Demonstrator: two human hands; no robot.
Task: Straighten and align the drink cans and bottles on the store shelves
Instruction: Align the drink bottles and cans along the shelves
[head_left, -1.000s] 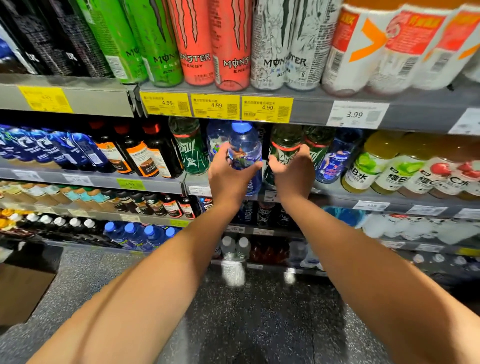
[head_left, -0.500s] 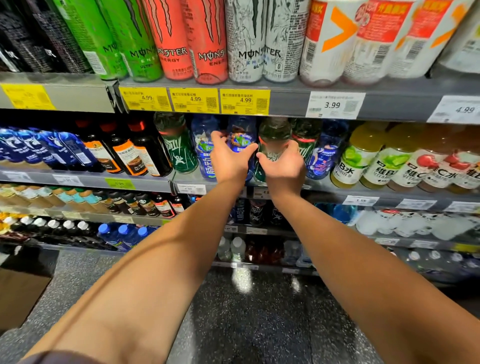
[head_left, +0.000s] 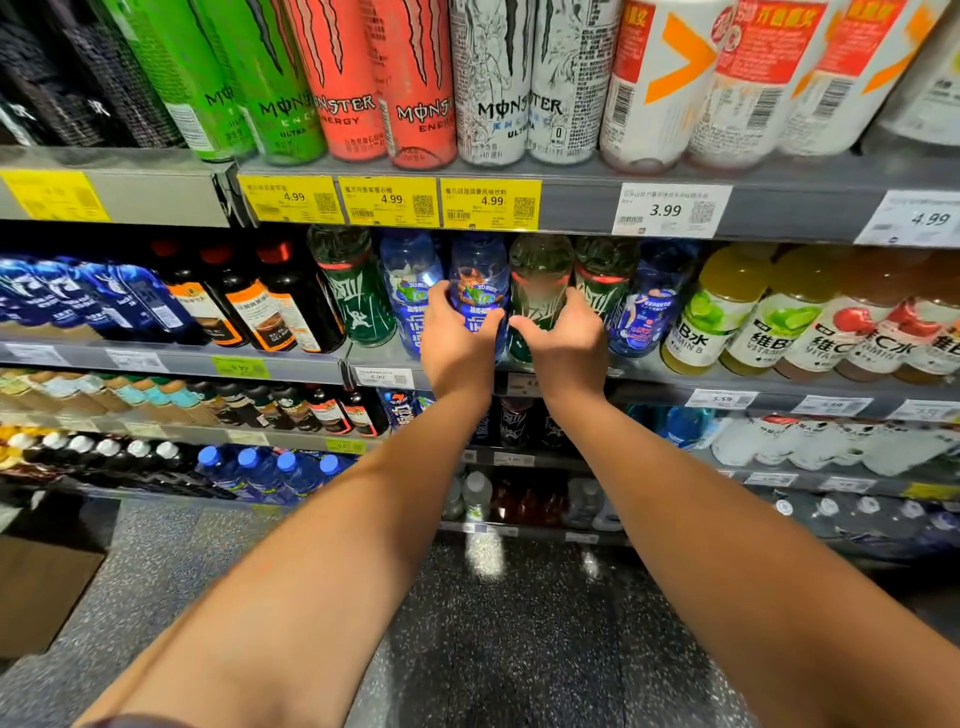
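Note:
On the second shelf (head_left: 675, 382) stands a row of bottles. My left hand (head_left: 457, 343) is wrapped around the lower part of a blue bottle (head_left: 479, 275). Right beside it, my right hand (head_left: 563, 345) grips a green bottle (head_left: 540, 280). Both bottles stand upright in the row, touching each other. Another blue bottle (head_left: 410, 280) and a green bottle (head_left: 356, 291) stand to the left; a green bottle (head_left: 602, 275) and a dark blue bottle (head_left: 652, 301) stand to the right.
Tall energy drink cans (head_left: 415, 78) line the top shelf above yellow price tags (head_left: 389, 200). Dark bottles (head_left: 260, 306) stand left, yellow and red vitamin drinks (head_left: 779, 317) right. Lower shelves hold more bottles. A cardboard box (head_left: 41, 587) sits on the speckled floor at the left.
The blue bottle, held out in front of the row a second ago, now stands back in line. My right hand stays on the green bottle. The view has shifted slightly.

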